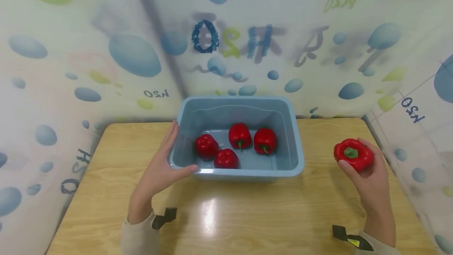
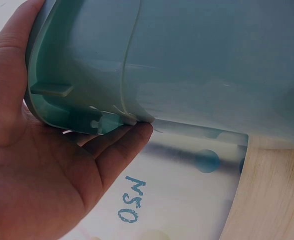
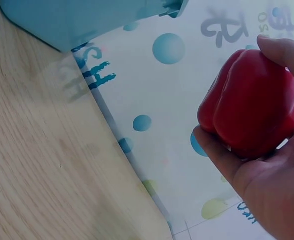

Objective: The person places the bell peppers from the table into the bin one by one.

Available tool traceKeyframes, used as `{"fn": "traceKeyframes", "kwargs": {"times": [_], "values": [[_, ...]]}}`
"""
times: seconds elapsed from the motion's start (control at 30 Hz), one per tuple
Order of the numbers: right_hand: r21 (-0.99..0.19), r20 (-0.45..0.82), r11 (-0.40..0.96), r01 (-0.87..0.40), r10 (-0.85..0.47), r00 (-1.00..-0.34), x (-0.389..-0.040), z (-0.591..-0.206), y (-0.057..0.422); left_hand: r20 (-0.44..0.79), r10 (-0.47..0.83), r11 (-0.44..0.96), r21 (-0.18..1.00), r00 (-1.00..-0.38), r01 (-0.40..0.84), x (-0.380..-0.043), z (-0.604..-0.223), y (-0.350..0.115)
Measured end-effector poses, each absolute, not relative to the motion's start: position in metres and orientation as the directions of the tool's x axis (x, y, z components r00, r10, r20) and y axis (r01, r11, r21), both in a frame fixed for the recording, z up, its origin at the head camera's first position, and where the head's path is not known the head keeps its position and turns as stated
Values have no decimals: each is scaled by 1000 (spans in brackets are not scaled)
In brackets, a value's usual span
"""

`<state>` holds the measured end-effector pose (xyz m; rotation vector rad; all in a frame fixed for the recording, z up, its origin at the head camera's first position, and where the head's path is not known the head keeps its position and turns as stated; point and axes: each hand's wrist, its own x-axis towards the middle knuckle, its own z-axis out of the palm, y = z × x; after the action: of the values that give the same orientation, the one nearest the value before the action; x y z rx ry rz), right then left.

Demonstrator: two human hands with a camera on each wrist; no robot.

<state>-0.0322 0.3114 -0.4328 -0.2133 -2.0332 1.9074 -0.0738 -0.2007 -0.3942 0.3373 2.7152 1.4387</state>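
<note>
A blue plastic bin (image 1: pixel 247 172) stands on the table with several red bell peppers inside, among them one pepper (image 1: pixel 207 146) at the left and another (image 1: pixel 265 141) at the right. My left hand (image 1: pixel 161 172) rests against the bin's near left corner, thumb along the front rim and fingers stretched along the left side. In the left wrist view, those fingers (image 2: pixel 124 150) lie straight on the outer wall under the rim. Right of the bin, my right hand (image 1: pixel 375 180) holds a red bell pepper (image 3: pixel 256 102) between thumb and fingers, its green stem facing up toward the head camera.
The wooden table (image 1: pixel 247 215) reaches back to a wall covering (image 1: pixel 226 74) printed with blue and green drops and letters. The same patterned covering stands along the left and right sides. The bin sits near the table's back edge.
</note>
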Motion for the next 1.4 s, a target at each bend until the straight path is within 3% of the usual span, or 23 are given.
{"fn": "traceKeyframes", "kwargs": {"times": [1.0,1.4], "values": [[-984,162,117,-136,244,-956,-31,-419,294,82,228,521,831,-970,193,-76,-395,-200],[-969,225,142,-203,159,-961,-33,-417,281,82,231,515,835,-970,193,-77,-398,-202]]}}
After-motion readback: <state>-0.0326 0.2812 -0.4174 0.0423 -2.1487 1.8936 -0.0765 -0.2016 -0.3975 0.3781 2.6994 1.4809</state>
